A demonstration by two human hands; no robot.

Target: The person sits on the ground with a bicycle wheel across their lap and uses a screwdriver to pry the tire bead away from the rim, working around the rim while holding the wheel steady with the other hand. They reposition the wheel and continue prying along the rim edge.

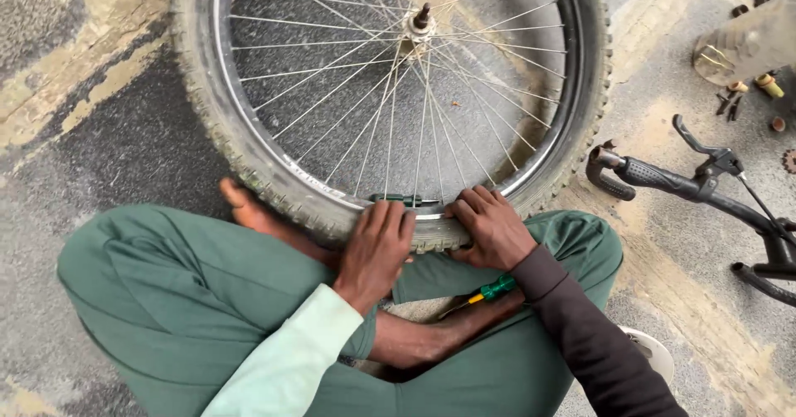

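Under both hands' fingers (pixel 390 218), knobby tyre (pixel 249 156) edge, pressed at rim (pixel 547 147)

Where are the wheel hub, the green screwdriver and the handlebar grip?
wheel hub (pixel 420 21), head view, on the axle end.
green screwdriver (pixel 497 287), head view, on its green handle.
handlebar grip (pixel 655 174), head view, on the black rubber sleeve.

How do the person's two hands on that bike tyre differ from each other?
The left hand comes out of a pale mint sleeve, while the right hand comes out of a dark sleeve. The left hand lies with fingers pointing up over the tyre towards the rim; the right hand grips it at a slant. Both press the tyre's near edge, side by side.
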